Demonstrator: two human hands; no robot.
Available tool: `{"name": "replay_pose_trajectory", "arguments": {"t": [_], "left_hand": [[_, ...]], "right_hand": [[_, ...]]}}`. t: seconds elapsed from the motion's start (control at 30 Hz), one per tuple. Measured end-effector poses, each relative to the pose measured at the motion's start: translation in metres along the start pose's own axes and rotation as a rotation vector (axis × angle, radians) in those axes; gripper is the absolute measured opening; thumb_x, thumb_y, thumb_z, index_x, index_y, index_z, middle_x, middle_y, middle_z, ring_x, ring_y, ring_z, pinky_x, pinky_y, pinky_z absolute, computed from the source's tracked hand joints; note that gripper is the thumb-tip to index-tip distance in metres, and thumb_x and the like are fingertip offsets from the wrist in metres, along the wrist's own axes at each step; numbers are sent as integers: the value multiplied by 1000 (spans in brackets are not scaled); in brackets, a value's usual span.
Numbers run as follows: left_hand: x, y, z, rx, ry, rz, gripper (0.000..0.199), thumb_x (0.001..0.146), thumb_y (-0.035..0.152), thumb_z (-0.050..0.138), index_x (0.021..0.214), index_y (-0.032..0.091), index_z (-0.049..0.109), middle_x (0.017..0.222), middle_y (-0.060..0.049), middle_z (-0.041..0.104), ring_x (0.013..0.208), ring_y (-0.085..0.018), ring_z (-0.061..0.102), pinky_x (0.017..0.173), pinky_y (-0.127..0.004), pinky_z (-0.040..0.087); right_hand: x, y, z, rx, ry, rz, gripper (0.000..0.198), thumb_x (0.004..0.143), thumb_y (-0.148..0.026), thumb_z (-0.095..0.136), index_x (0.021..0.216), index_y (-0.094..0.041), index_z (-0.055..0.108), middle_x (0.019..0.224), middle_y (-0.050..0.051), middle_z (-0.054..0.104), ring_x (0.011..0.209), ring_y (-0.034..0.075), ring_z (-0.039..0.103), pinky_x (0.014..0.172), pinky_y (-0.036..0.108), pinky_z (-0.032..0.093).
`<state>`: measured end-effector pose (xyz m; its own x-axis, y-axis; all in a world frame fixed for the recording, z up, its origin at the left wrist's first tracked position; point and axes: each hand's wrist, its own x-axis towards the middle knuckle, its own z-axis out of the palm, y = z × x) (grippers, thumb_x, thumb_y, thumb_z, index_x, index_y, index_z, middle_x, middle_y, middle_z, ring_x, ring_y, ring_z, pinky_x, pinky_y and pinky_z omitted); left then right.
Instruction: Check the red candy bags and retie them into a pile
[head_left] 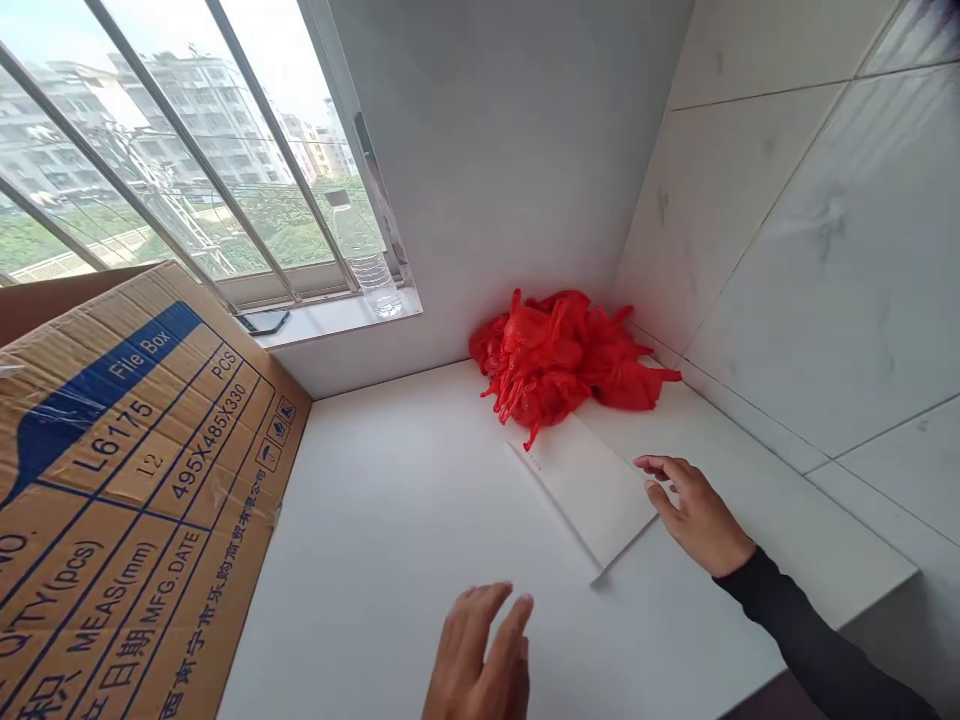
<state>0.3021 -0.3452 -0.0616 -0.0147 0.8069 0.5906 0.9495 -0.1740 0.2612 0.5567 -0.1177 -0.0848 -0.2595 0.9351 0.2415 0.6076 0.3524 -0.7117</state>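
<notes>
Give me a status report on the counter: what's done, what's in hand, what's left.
Done: nothing visibly finished; the white envelope lies flat on the counter, one end by the heap of red bags. In hand: the right hand touches the envelope's near edge with fingers spread, not gripping; the left hand hovers open above the counter. Left: the red bags sit untouched in the corner, and the cardboard box stands beside them.

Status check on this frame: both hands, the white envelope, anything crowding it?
Right hand open, fingertips at the white envelope edge. Left hand open, hovering over the counter. Envelope flat; red bags touch its far end. Cardboard box left, apart.
</notes>
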Motion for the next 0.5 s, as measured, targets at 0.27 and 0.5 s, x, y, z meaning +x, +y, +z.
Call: {"name": "replay_pose_trajectory", "arguments": {"t": [0.27, 0.5], "left_hand": [[77, 39, 72, -133, -408, 150, 35, 96, 20, 48, 130, 18, 53, 141, -14, 57, 137, -34, 48, 115, -67, 34], [35, 12, 40, -134, -401, 93, 25, 95, 12, 46, 114, 21, 59, 116, -7, 66, 125, -26, 58, 118, -61, 34]], "right_hand": [[-41, 69, -24, -280, 76, 136, 47, 88, -47, 46, 120, -17, 62, 117, 17, 61, 107, 37, 55, 95, 61, 43], [-43, 41, -30, -125, -42, 195, 41, 94, -56, 43, 108, -23, 62, 102, 9, 68, 91, 26, 63, 80, 41, 53]]}}
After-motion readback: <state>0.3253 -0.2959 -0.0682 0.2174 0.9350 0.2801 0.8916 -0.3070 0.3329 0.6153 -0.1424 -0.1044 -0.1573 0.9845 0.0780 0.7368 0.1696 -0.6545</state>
